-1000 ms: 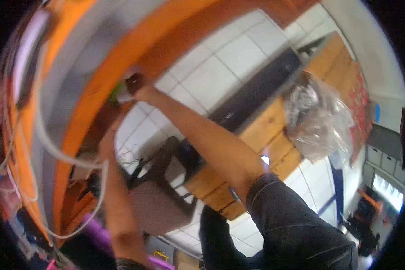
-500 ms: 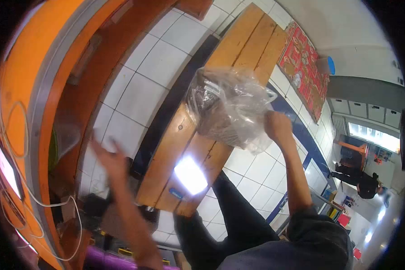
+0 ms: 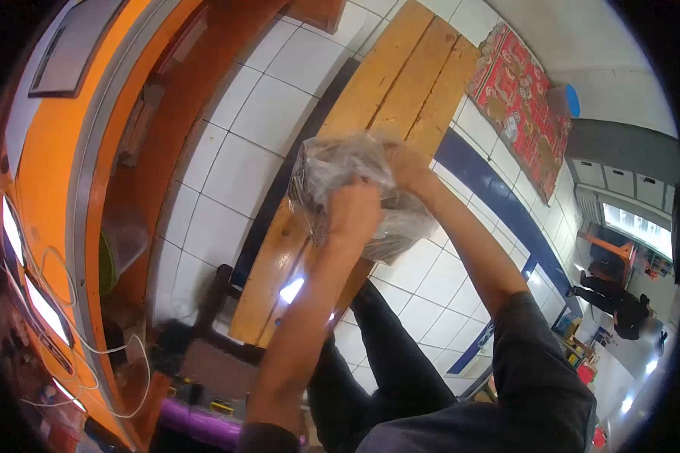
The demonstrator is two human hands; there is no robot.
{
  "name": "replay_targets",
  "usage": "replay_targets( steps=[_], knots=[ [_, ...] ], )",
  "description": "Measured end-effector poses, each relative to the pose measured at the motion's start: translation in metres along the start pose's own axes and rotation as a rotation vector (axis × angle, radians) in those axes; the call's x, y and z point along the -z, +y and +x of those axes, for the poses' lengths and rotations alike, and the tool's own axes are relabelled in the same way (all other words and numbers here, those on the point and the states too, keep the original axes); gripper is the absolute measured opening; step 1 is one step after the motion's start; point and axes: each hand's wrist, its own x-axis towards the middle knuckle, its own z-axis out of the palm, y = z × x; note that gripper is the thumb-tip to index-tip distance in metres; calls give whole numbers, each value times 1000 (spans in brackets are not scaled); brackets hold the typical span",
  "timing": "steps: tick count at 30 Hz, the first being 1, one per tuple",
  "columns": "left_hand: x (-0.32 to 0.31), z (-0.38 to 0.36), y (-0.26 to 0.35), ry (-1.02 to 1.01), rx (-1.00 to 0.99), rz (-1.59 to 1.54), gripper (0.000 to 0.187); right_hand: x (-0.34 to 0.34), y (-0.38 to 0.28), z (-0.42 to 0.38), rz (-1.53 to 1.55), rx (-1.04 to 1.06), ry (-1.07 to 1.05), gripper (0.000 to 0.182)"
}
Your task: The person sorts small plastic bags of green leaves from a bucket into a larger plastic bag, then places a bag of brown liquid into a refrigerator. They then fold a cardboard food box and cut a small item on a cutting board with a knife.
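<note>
A clear plastic bag (image 3: pixel 404 226) with something grey-brown inside rests on the wooden bench (image 3: pixel 423 72). My left hand (image 3: pixel 355 208) is closed on the bag's near side, its fingers bunched in the plastic. Just beyond and to the right, my right hand (image 3: pixel 409 167) grips the bag's upper part, its fingertips partly hidden by plastic. What the bag contains cannot be made out clearly. Below the bag, a bright patch of light (image 3: pixel 291 291) shows on the bench, close to my left forearm.
An orange counter (image 3: pixel 49 158) with white cables (image 3: pixel 75 343) runs along the left. Beyond the bench lie a red patterned mat (image 3: pixel 517 98) and a blue-rimmed bucket (image 3: pixel 567 101). At the far right a person in dark clothes (image 3: pixel 627 309) is visible. A dark chair (image 3: pixel 219 370) stands at lower left.
My left hand has come from the left onto the bag and closed on it. My right hand has moved left and up along the bag, whose plastic is now more gathered.
</note>
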Motion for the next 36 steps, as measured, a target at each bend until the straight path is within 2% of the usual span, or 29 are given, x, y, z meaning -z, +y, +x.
replay_targets(
  steps=[1, 3, 4, 5, 7, 9, 10, 11, 13, 15, 17, 19, 20, 22, 23, 25, 27, 31, 33, 34, 36],
  knots=[
    [-1, 7, -7, -9, 1, 8, 29, -3, -3, 3, -125, -202, -390, 25],
    [0, 23, -18, 38, 231, 54, 29, -7, -9, 6, -115, -247, -355, 32],
    [1, 32, -19, 32, 231, 62, 29, -8, -11, 9, -118, -291, -317, 42],
    [2, 40, -18, 7, 226, 133, 25, -7, -11, 13, -111, -294, -317, 42],
    [-4, 56, -22, -24, 224, 202, 21, 2, -11, 22, -55, -387, -456, 41],
    [-15, 69, -30, 44, -294, 346, 12, -6, -3, 22, -61, -312, -406, 35],
    [-20, 71, -30, 46, -289, 345, 12, -12, 2, 21, -72, -237, -352, 30],
    [-25, 74, -30, 36, -242, 379, 11, -18, 8, 21, -75, -232, -350, 30],
    [-30, 79, -32, 22, -194, 411, 14, -19, 10, 16, -153, 34, -353, 19],
    [-34, 87, -38, -35, 183, 303, 14, -4, 7, 4, -152, 52, -352, 18],
    [-35, 93, -40, -59, 230, 323, 13, 3, 4, -10, -152, 83, -342, 17],
    [-32, 96, -43, -75, 270, 346, 13, 3, 14, -27, -40, 19, -143, 18],
    [-32, 94, -44, -38, 202, 342, 14, 7, 17, -34, -41, 23, -142, 18],
    [-31, 85, -43, -8, 131, 336, 15, 47, 14, -46, 146, -130, -136, 19],
    [-23, 78, -43, -81, 78, 338, 17, 61, 12, -53, 144, -127, -138, 19],
    [-4, 64, -43, -147, 19, 345, 20, 83, 9, -66, 179, -130, 22, 13],
    [7, 34, -42, 69, -15, 219, 18, 95, 10, -83, 206, -122, 65, 11],
    [22, -7, -48, 60, 83, 126, 15, 109, 1, -99, 292, -97, 256, 14],
    [25, -25, -56, 358, -234, 71, 17, 123, -8, -97, 320, -111, 385, 14],
    [35, -30, -50, 357, -221, 66, 17, 132, -11, -96, 324, -102, 375, 14],
    [55, -39, -32, 414, -179, -122, 16, 148, -20, -95, 286, -119, 559, 15]
  ],
)
